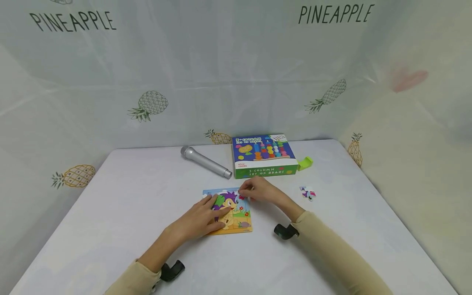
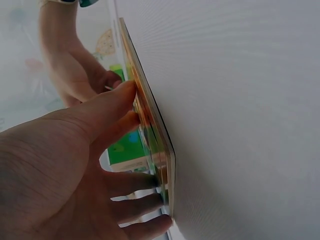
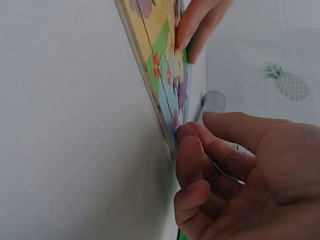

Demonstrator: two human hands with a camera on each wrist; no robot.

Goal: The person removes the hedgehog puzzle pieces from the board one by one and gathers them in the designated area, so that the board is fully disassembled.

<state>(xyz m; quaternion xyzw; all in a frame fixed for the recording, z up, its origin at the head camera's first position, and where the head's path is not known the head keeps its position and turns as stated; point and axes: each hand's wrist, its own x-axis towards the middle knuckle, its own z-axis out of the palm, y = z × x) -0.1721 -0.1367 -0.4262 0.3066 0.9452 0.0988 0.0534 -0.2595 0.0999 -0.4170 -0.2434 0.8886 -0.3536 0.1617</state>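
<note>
A hedgehog picture puzzle board [image 1: 241, 215] lies flat at the table's middle. My left hand [image 1: 215, 207] rests on its left half with straight fingers pressing down; the left wrist view shows those fingers [image 2: 130, 125] flat against the board [image 2: 157, 140]. At the board's far right corner my right hand [image 1: 248, 191] has curled fingers. They pinch what looks like a thin puzzle piece [image 3: 227, 175], seen edge-on against the board's edge [image 3: 155, 85]. A loose puzzle piece [image 1: 307, 193] lies on the cloth to the right, apart from both hands.
A blue and green bead-set box [image 1: 263, 156] stands behind the board. A green block [image 1: 305, 163] is at its right and a silver microphone [image 1: 205, 162] at its left. White cloth [image 1: 110, 205] covers the table, and pineapple-print curtains close in three sides.
</note>
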